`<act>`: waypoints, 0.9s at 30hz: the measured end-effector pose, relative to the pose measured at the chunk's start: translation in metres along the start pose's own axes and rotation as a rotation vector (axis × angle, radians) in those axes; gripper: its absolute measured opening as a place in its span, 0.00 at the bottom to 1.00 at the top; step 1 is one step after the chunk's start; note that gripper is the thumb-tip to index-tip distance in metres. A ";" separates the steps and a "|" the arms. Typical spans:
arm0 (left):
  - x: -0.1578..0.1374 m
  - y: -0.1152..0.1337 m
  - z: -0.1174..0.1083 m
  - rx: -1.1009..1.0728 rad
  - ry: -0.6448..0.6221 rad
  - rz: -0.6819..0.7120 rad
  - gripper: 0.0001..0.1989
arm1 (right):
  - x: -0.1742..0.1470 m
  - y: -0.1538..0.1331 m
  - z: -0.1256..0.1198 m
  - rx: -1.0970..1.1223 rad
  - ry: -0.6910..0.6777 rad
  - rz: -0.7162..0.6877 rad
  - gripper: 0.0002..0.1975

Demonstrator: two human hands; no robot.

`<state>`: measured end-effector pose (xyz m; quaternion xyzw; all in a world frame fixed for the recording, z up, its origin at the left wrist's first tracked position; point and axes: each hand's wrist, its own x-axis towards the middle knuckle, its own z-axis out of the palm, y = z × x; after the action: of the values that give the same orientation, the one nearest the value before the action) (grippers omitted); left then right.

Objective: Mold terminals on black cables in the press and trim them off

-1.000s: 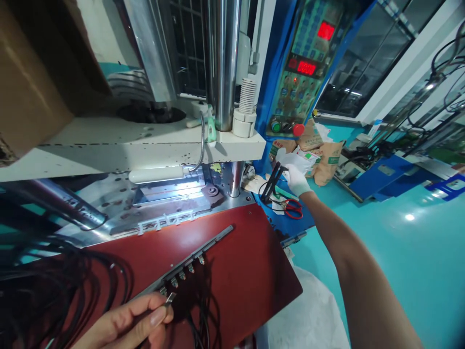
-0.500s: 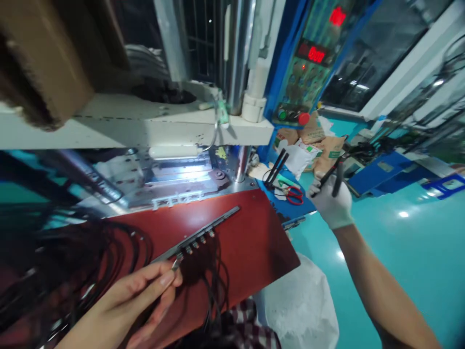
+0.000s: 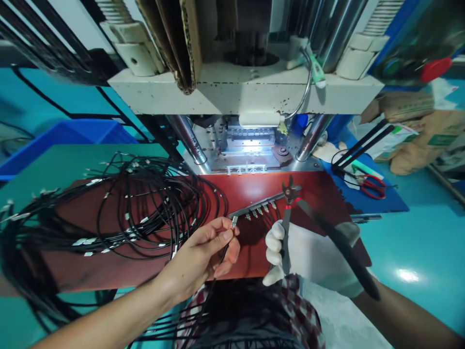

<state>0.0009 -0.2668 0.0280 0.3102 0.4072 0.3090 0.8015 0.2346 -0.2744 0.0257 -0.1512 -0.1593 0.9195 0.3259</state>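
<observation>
Left grip [image 3: 210, 246]: connector [image 3: 234, 221]; right grip [image 3: 308, 254]: pliers [image 3: 324, 225]

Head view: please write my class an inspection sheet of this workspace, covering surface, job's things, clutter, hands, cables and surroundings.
Surface: red-brown board in front of the press.
Job's things: metal strip lying on the board, small connectors along its near edge.
Clutter: red-handled scissors on the blue side surface.
Hands: bare left hand pinches a silvery connector; gloved right hand holds pliers, jaws apart.
Cables: black cables heaped in loose coils, left.
Surroundings: blue bin far left; paper sacks far right.
</observation>
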 end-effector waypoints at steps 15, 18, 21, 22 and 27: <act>-0.006 0.009 -0.003 -0.067 0.009 0.178 0.06 | 0.023 0.014 0.007 -0.453 0.180 -0.018 0.22; -0.005 0.008 -0.004 -0.072 -0.005 0.193 0.05 | 0.019 0.012 0.012 -0.507 0.213 -0.020 0.19; -0.006 0.008 -0.006 -0.062 -0.005 0.162 0.07 | 0.018 0.012 0.017 -0.424 0.119 0.030 0.22; -0.006 0.008 -0.006 -0.056 0.000 0.151 0.07 | 0.018 0.012 0.018 -0.375 0.083 0.063 0.23; -0.007 0.011 -0.007 -0.058 0.009 0.139 0.09 | 0.018 0.012 0.016 -0.296 0.075 0.023 0.25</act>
<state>-0.0110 -0.2640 0.0360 0.3130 0.3790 0.3769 0.7851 0.2083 -0.2743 0.0328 -0.2336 -0.2788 0.8835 0.2952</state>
